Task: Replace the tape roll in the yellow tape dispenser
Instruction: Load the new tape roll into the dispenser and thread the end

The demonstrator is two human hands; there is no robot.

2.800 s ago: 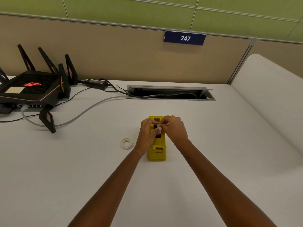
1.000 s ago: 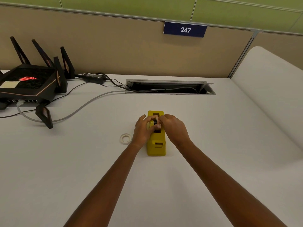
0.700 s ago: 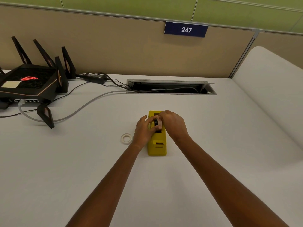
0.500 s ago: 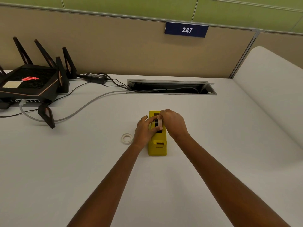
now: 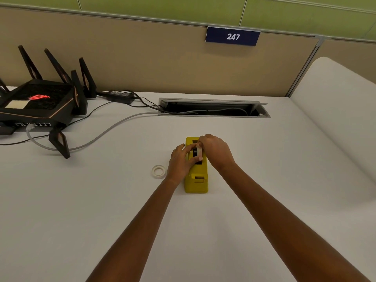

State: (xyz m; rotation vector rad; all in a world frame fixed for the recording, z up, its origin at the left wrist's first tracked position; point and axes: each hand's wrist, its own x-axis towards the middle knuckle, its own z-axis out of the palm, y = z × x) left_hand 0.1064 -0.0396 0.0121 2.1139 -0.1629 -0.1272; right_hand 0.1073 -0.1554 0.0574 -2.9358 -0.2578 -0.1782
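Note:
The yellow tape dispenser stands mid-table, long axis pointing away from me. A whitish tape roll on a black hub stands upright above the dispenser's slot. My left hand rests against the dispenser's left side with thumb and fingers on the roll. My right hand comes over from the right and pinches the roll's top. A second, thin white tape ring lies flat on the table just left of my left hand.
A black router with tall antennas sits at far left, with a grey cable and black cords running to a recessed cable tray. A beige partition with a "247" sign closes the back. A white raised surface is on the right.
Both hands have stayed on the dispenser; the tape roll with its black hub now stands higher and more visible between my fingers than at the start.

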